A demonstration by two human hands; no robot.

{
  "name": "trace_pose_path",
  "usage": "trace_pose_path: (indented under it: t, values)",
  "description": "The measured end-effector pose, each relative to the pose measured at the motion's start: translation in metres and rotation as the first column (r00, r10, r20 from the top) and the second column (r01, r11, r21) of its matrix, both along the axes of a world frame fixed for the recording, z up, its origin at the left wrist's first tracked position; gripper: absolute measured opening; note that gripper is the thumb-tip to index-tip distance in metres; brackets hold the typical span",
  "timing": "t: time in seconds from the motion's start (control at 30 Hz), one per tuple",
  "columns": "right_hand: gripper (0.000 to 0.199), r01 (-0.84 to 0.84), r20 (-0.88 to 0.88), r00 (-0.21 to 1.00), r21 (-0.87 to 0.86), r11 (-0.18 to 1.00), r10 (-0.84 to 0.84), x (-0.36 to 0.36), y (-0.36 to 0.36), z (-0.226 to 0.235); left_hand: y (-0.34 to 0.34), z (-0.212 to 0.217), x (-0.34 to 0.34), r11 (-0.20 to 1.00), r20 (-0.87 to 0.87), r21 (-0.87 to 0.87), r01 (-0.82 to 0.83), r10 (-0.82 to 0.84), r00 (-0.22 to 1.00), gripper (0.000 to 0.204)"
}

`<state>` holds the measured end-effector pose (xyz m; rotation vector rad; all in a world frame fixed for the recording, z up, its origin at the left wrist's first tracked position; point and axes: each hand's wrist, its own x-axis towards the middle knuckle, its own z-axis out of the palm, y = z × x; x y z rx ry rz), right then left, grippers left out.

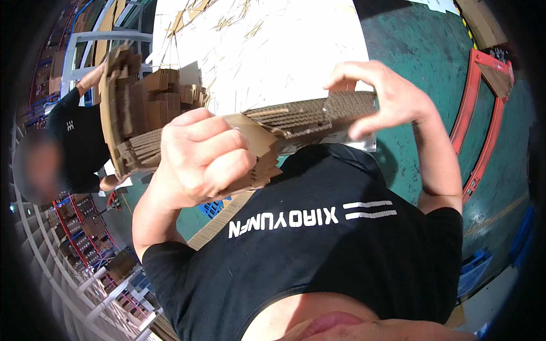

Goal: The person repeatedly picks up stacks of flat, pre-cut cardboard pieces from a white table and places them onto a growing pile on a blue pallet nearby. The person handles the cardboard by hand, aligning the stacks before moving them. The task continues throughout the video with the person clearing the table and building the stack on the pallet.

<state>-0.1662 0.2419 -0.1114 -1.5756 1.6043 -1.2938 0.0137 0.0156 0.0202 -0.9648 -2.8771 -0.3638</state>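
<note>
A stack of brown corrugated cardboard pieces [307,116] lies across in front of my chest, its layered edges facing up. My left hand [207,153] is closed in a fist at the stack's left part; its fingertips and palm are hidden. My right hand [392,96] curves around the right end, with fingers on the far side and the thumb on the near side. Left of my fist, more layered cardboard [139,149] extends towards a co-worker.
A white table [273,51] ahead carries scattered cardboard scraps [250,28]. At left, a co-worker [71,142] has both hands at a tall cardboard piece [108,119], beside small cardboard blocks [162,94]. A red metal frame [469,102] stands on the green floor [421,45] at right.
</note>
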Motion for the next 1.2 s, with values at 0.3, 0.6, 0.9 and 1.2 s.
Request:
trace_pose_path:
  t: [0.3,0.6,0.9,1.2]
  values:
    - [0.034,-0.169,-0.104,0.969,0.391,0.905,0.226,0.061,-0.082,0.042,0.015,-0.002,0.02,0.998,-0.069,0.052,0.034,-0.031,0.997,0.016]
    - [0.045,0.27,-0.202,0.944,0.017,0.963,-0.261,0.012,-0.121,0.026,0.014,-0.025,0.025,0.982,-0.238,0.173,-0.069,0.11,0.965,0.022]
    - [0.074,-0.119,-0.584,0.728,0.408,0.905,0.359,0.132,-0.215,0.149,0.021,-0.029,0.029,0.984,-0.288,0.177,-0.026,0.077,0.954,0.014]
    - [0.066,-0.313,-0.577,0.714,0.242,0.918,0.396,0.101,-0.203,0.149,-0.076,-0.108,0.134,0.204,-0.232,0.912,-0.355,0.972,-0.037,0.07]
